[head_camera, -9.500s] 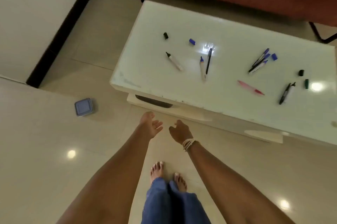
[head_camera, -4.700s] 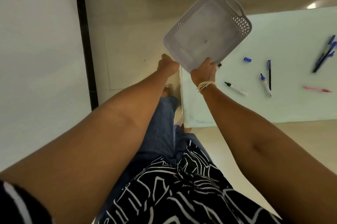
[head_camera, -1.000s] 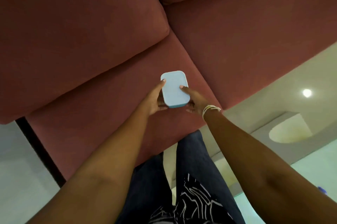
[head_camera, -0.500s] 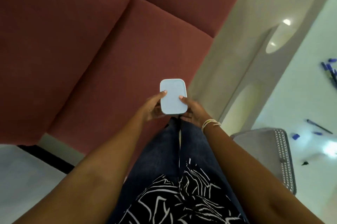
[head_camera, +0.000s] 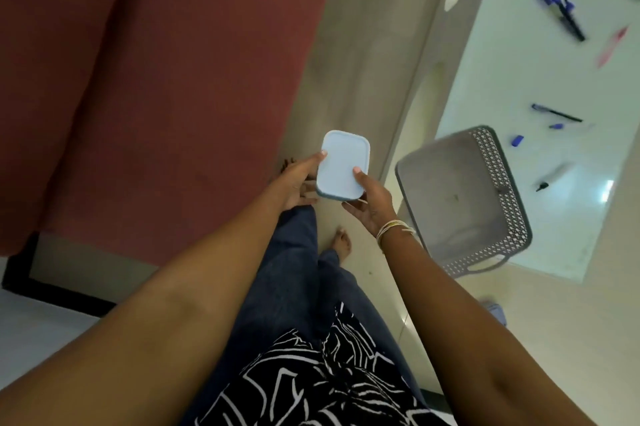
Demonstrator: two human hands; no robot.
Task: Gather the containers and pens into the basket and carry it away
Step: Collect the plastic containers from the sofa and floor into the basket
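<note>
We note the red sofa (head_camera: 138,86) filling the view from nine to twelve o'clock, and the white surface (head_camera: 540,86) running from one to four o'clock. The grey basket (head_camera: 512,242) stands at the near corner of that surface, at about three o'clock of the hands, and appears empty. Its handle end overhangs or sits right at the edge; we judge that a careless drop onto that end could tip it off.

The pale blue lidded container (head_camera: 341,165) is held in the air near centre, over the floor and apart from the basket. The left hand (head_camera: 294,183) grips its left side, thumb on the lid; the right hand (head_camera: 370,203) cups it from below, thumb on the lid. A slip in transit would send it to the floor.

Pens (head_camera: 557,113) and loose caps (head_camera: 517,140) lie scattered beyond the basket; they are blurred. We judge the caps are easily missed or rolled off.
</note>
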